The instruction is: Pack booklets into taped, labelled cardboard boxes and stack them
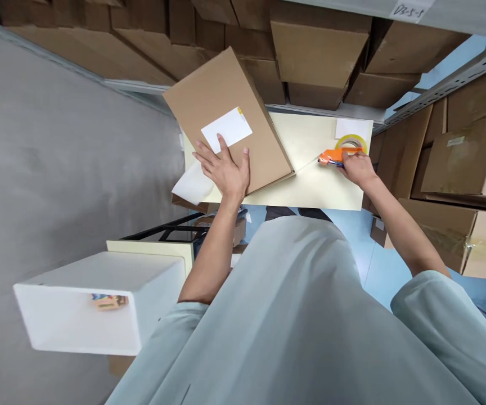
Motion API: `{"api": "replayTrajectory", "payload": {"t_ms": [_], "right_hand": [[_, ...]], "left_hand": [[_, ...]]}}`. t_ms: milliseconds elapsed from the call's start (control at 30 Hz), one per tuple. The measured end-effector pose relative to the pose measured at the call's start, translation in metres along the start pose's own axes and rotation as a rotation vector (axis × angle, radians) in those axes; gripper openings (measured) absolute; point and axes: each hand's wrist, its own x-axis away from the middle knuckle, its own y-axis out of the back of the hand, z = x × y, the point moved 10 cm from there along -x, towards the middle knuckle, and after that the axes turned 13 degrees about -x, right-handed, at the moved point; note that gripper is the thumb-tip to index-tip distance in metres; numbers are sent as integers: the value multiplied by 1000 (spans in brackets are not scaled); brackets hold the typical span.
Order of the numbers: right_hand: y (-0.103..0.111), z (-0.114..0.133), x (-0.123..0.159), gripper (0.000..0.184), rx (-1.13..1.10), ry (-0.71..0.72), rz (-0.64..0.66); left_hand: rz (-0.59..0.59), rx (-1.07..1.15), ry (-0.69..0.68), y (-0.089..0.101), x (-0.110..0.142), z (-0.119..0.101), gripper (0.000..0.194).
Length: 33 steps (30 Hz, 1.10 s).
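A flat cardboard box (264, 152) lies at a slant on the pale yellow table (310, 188), a white label (227, 130) on its top. My left hand (228, 171) rests flat on the box with fingers spread, one fingertip touching the label. Off to the right, my right hand (358, 167) is wrapped round an orange tape dispenser (331, 156) that carries a roll of clear yellowish tape (351, 139). What looks like a thin strip of tape runs from the dispenser to the box's near right corner.
Shelves of cardboard boxes (319, 50) line the back, with more stacked boxes (454, 163) at right. A white sheet (193, 183) sticks out at the table's left edge. A white bin (158, 304) stands at lower left, beside the grey wall (57, 169).
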Motion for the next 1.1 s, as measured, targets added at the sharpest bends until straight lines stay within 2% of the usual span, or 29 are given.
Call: {"api": "replayTrajectory", "payload": {"t_ms": [100,233,367,567,667,767,833,867,967,1033,1100], "right_hand": [[2,19,-24,54,-16,20,22],[-9,47,-34,60,-47,86,31],[-33,82,-28,61,-69,208,70],[-72,147,-8,57,-118,358,116],[-83,179,-1,50,-167,414,99],[-90,199,4,48,-203,445,87],[-92,208,7,48,-222,436,84],[-93,212,8,47,-232,430,84],[-92,225,12,46,-260,424,77],[-90,235,12,46,-280,419,70],[-89,242,11,45,-301,406,63]], "left_hand": [[19,8,-42,-3,0,2,95],[58,4,-134,-3,-1,8,98],[125,-27,-281,1,-1,18,100],[243,-98,-500,8,-2,31,98],[240,-107,-574,16,1,33,92],[193,-110,-598,28,-1,25,77],[162,-110,-617,35,-5,7,68],[154,-106,-645,37,-6,-9,66],[155,-60,-795,29,-1,-80,68],[156,-19,-883,17,8,-132,67],[152,8,-915,-1,17,-172,61]]}}
